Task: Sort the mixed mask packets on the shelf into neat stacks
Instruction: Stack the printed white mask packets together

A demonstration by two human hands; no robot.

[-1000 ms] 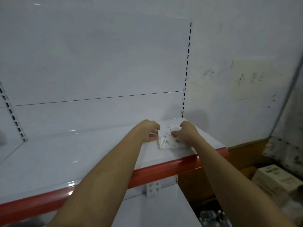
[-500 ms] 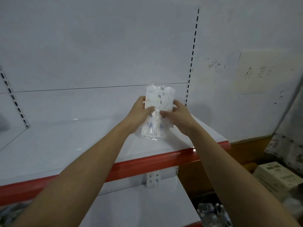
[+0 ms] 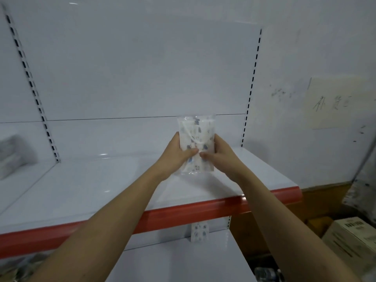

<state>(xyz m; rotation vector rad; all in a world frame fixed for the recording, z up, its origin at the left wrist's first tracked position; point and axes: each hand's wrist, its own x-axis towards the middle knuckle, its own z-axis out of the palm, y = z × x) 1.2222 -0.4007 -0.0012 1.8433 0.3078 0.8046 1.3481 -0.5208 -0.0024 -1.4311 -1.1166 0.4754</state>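
Currently held upright above the shelf (image 3: 254,176): 1 mask packet (image 3: 196,139), perhaps a few pressed together, clear plastic with a small blue pattern, lifted off the white board. Gripped on both long edges, the left hand (image 3: 177,153) curled round the left side with thumb on the front, the right hand (image 3: 218,154) curled round the right side, thumb tips almost meeting at the lower middle. Not touching the board; hanging over its right part, in front of the white back panel (image 3: 132,68).

Nothing yet laid as a stack on this board, as far as visible. Judged from that, early or middle of the sorting: packet picked and probably being squared or checked for its kind, placing not yet done.

Further out, at the far left edge, a blurred grey-white pile (image 3: 14,153) on the neighbouring bay, possibly more packets, cannot tell if neat or mixed. Below the red shelf edge (image 3: 183,214), 1 patterned packet (image 3: 200,232) standing against the back of the lower shelf, apart from the others, likely also left to sort. At lower right, a cardboard box (image 3: 352,237) on the floor.
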